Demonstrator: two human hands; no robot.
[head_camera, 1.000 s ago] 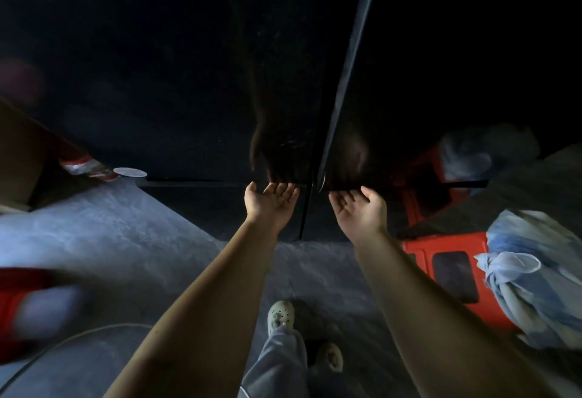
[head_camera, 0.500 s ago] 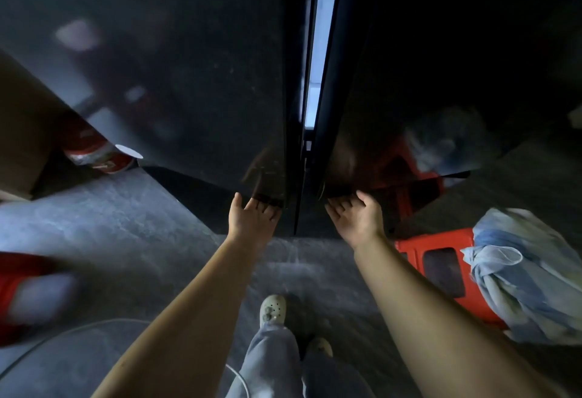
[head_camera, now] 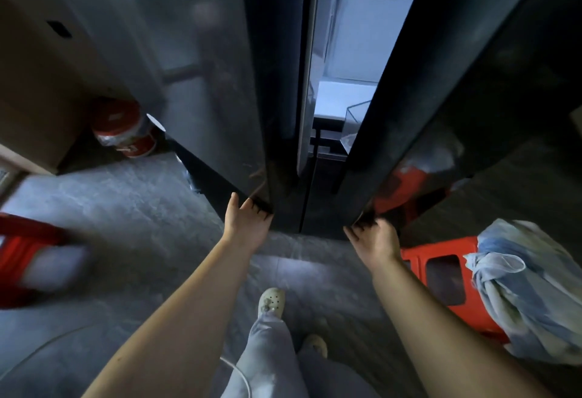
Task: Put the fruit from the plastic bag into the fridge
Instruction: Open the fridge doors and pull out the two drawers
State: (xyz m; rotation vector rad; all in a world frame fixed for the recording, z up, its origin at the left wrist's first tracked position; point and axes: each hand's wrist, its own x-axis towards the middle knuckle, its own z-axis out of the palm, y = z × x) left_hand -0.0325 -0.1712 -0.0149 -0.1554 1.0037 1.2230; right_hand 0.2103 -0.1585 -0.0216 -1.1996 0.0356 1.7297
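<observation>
Fruit itself can't be made out; the plastic bag lies on a red stool to the person's right. Both hands grip the bottom edges of the fridge doors, left hand on the left door, right hand on the right door, with a lit gap between them.

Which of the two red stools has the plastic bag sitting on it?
The red stool on the person's right, beside the right fridge door; the bluish plastic bag rests on it. The blurred left stool shows no bag.
</observation>
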